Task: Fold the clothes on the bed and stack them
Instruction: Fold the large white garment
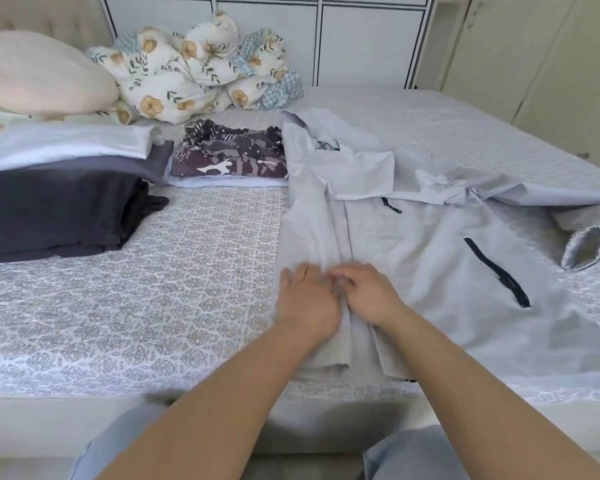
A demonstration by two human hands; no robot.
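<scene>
Two stacks are done so far, and one big piece is left, so I'd call this most of the way through. Using the light grey jacket [413, 237] as my landmark since it's the thing I'm on right now: it's spread out face up on the bed [187, 289], hood end away from me, hem at the near edge, one sleeve flopped out to the right with the cuff open.

Left of the jacket's collar sits the patterned dark top [229, 154], folded on top of something white. Further left of that is the bigger pile [66, 174]: a white piece on top, a grey one under it, and dark grey stuff at the bottom front. That dark bottom bit looks a little sloppy at the corner, might want a tidy.

My hands are both down on the jacket near the hem, right at the front opening. My left hand [305, 299] lies flat with the fingers straight, pressing the left front panel down. My right hand [371, 296] has the fingers curled in, pinching the edge of the fabric where the two fronts meet.

Still to do, as I see it: line up the fronts, fold the sleeves in, fold the body, then put it on a stack. The floral bedding [194, 71] beyond the jacket's hood is bunched up, but I don't count that as clothes.
</scene>
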